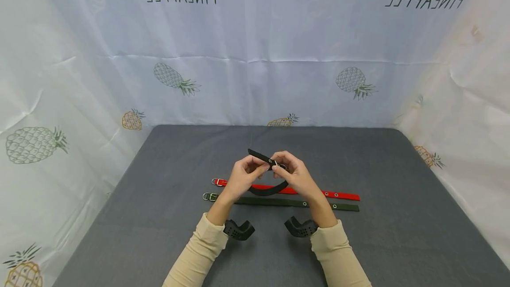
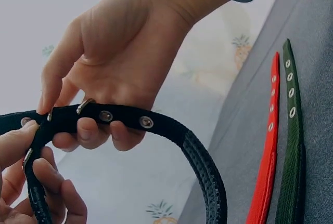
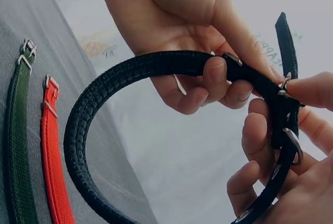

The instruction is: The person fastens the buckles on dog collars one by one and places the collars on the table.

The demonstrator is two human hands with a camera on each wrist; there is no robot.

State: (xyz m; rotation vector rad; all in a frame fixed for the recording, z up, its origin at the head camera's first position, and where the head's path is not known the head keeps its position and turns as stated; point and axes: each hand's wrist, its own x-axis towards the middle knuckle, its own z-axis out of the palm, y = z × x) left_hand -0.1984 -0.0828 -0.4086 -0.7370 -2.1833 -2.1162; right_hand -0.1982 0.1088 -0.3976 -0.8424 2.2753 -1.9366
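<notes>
A black collar (image 1: pixel 268 191) is bent into a loop and held up above the table by both hands. My left hand (image 1: pixel 241 176) pinches the strap on its eyelet side, near the free tip, which sticks out up and to the left. With thumb and fingers, my right hand (image 1: pixel 298 175) grips the buckle end. In the right wrist view the metal buckle (image 3: pixel 284 88) sits where the two ends overlap, and the strap's tip stands out past it. A metal ring (image 3: pixel 294 146) shows lower on the strap. Fingers partly hide the prong and eyelets there.
Behind the hands a red collar (image 1: pixel 342 196) and a green collar (image 1: pixel 263 201) lie stretched out side by side on the grey table (image 1: pixel 159 234), buckles to the left. A white pineapple-print curtain (image 1: pixel 247 87) surrounds the table's back and sides.
</notes>
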